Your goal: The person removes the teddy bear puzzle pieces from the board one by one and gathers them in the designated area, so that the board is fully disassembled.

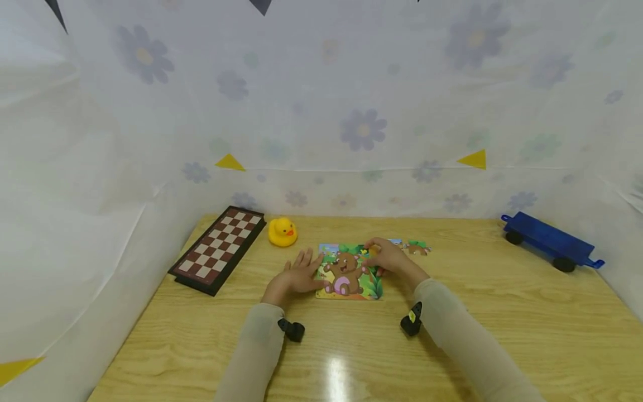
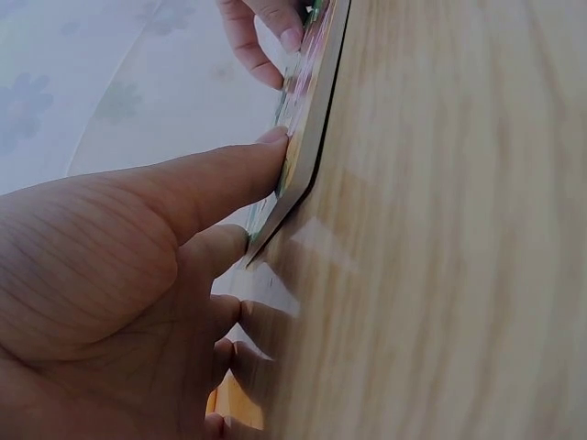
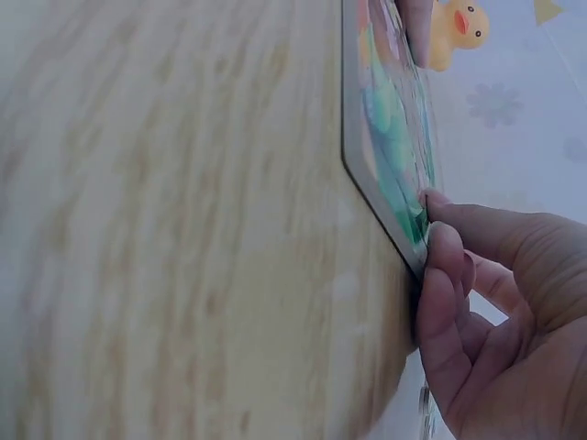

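A jigsaw puzzle [image 1: 346, 276] showing a brown bear lies flat in its thin board near the middle of the table. My left hand [image 1: 300, 274] rests at the puzzle's left side with fingers spread; in the left wrist view its thumb [image 2: 234, 174] touches the top by the edge. At the upper right part of the puzzle, my right hand [image 1: 389, 258] has its fingers curled. In the right wrist view, its thumb and fingers pinch a dark green puzzle piece [image 3: 417, 223] at the board's edge; most of that piece is hidden. Loose puzzle pieces [image 1: 418, 248] lie just beyond the right hand.
A yellow rubber duck [image 1: 282, 232] stands behind the puzzle to the left. Farther left lies a brown and white checkered board [image 1: 218, 248] with a black case. A blue toy trailer [image 1: 550, 240] with black wheels stands at the table's right. Flowered white sheeting [image 1: 321, 111] encloses the table.
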The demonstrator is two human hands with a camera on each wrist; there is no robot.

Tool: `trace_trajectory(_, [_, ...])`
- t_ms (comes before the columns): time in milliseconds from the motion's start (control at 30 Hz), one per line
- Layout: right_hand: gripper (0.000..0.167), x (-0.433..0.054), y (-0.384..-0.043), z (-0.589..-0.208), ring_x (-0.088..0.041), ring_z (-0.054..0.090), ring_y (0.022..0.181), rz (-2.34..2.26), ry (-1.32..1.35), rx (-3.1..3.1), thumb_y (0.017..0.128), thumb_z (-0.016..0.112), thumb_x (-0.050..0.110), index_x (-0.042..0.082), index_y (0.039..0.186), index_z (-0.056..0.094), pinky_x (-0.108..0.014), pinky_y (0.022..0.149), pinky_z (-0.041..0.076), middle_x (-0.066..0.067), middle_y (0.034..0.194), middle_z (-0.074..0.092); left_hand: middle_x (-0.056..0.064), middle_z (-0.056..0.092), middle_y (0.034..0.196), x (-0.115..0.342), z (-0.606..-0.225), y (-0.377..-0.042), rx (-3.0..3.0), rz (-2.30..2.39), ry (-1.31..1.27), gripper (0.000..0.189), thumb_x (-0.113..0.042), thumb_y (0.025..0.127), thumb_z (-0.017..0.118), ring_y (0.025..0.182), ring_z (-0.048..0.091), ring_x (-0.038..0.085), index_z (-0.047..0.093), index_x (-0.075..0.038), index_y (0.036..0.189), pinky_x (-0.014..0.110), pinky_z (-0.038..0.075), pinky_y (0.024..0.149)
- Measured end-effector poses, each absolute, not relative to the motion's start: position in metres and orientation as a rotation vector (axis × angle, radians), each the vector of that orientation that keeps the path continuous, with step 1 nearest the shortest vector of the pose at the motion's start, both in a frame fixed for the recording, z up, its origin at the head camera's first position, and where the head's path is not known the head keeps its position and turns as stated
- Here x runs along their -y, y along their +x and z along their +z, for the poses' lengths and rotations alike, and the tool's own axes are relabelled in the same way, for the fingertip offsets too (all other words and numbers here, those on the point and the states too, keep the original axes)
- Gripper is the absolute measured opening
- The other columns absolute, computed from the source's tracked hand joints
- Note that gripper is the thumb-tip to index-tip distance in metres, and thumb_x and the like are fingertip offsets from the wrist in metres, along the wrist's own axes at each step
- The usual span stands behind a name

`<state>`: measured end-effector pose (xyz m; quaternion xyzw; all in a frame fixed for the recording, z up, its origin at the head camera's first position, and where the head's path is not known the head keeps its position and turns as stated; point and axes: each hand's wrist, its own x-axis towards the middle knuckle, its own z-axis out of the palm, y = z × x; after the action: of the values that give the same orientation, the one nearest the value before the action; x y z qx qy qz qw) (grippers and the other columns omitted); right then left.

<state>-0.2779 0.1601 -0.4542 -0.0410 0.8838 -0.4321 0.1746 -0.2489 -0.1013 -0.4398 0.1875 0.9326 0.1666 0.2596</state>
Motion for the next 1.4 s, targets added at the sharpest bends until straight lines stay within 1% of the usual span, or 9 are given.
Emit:
trace_trajectory(167, [0.050,-0.159,-0.276,-0.453,-0.013,0.055,0.043,-1.227,-0.078,-2.526,0.083,0.074,0.017,0.010,0.128,0.052,-0.029,0.045,0.049,-0.012,0.070,0.064,0.015,-0.011,0.157,0.101,-0.441,-0.249,-2.525,0.465,0.508,0.080,-0.050,0.094,0.050,0.143,-0.012,0.032,0.006,-0.019,0.154,0.060,-0.002,0.110])
trace_trajectory(267, [0.050,-0.157,-0.276,-0.453,-0.013,0.059,0.045,-1.227,-0.063,-2.547,0.082,0.075,0.015,0.008,0.126,0.053,-0.028,0.049,0.051,-0.012,0.067,0.065,0.015,-0.011,0.157,0.102,-0.442,-0.250,-2.529,0.460,0.511,0.080,-0.050,0.094,0.050,0.143,-0.012,0.032,0.006,-0.020,0.154,0.060,-0.002,0.110])
trace_trajectory(400, [0.047,-0.153,-0.276,-0.453,-0.012,0.062,0.049,-1.157,-0.084,-2.628,0.081,0.075,0.013,0.005,0.122,0.053,-0.026,0.051,0.052,-0.006,0.062,0.065,0.015,-0.011,0.157,0.101,-0.443,-0.250,-2.536,0.460,0.516,0.080,-0.050,0.094,0.050,0.143,-0.011,0.032,0.007,-0.020,0.154,0.060,-0.001,0.110])
trace_trajectory(567, [0.044,-0.150,-0.277,-0.450,-0.013,0.061,0.049,-1.125,-0.053,-2.648,0.082,0.074,0.013,0.007,0.120,0.052,-0.026,0.050,0.050,-0.005,0.060,0.064,0.016,-0.011,0.157,0.101,-0.443,-0.250,-2.530,0.460,0.524,0.080,-0.050,0.094,0.050,0.143,-0.012,0.032,0.006,-0.019,0.154,0.060,-0.001,0.110])
trace_trajectory(733, [0.038,-0.150,-0.274,-0.450,-0.015,0.061,0.052,-1.296,-0.010,-2.562,0.086,0.068,0.009,0.008,0.120,0.051,-0.028,0.053,0.051,-0.010,0.065,0.063,0.015,-0.010,0.157,0.101,-0.442,-0.249,-2.537,0.451,0.522,0.079,-0.050,0.094,0.050,0.143,-0.011,0.031,0.007,-0.019,0.154,0.059,0.000,0.110])
trace_trajectory(867, [0.035,-0.151,-0.272,-0.452,-0.016,0.063,0.057,-1.476,-0.006,-2.492,0.088,0.065,0.007,0.005,0.120,0.051,-0.029,0.054,0.053,-0.012,0.073,0.063,0.016,-0.009,0.157,0.102,-0.441,-0.248,-2.539,0.453,0.522,0.080,-0.050,0.094,0.050,0.143,-0.011,0.032,0.007,-0.019,0.154,0.060,0.000,0.110])
trace_trajectory(967, [0.033,-0.151,-0.270,-0.455,-0.016,0.063,0.058,-1.524,-0.025,-2.498,0.089,0.064,0.006,0.003,0.119,0.051,-0.029,0.054,0.053,-0.012,0.076,0.060,0.016,-0.009,0.157,0.102,-0.441,-0.248,-2.538,0.462,0.523,0.080,-0.049,0.094,0.050,0.143,-0.011,0.032,0.008,-0.019,0.154,0.060,0.000,0.110])
trace_trajectory(1167, [0.027,-0.149,-0.268,-0.458,-0.016,0.062,0.058,-1.579,-0.025,-2.526,0.088,0.064,0.003,0.005,0.113,0.053,-0.027,0.055,0.052,-0.007,0.079,0.049,0.016,-0.009,0.157,0.101,-0.443,-0.249,-2.541,0.465,0.525,0.080,-0.049,0.094,0.051,0.143,-0.011,0.032,0.008,-0.019,0.154,0.060,0.000,0.110])
trace_trajectory(1400, [0.026,-0.152,-0.269,-0.461,-0.015,0.062,0.055,-1.695,-0.010,-2.456,0.090,0.058,-0.004,0.001,0.115,0.053,-0.027,0.053,0.052,-0.008,0.078,0.050,0.015,-0.008,0.157,0.101,-0.445,-0.249,-2.540,0.472,0.522,0.080,-0.049,0.093,0.052,0.143,-0.011,0.032,0.009,-0.019,0.154,0.060,-0.001,0.110])
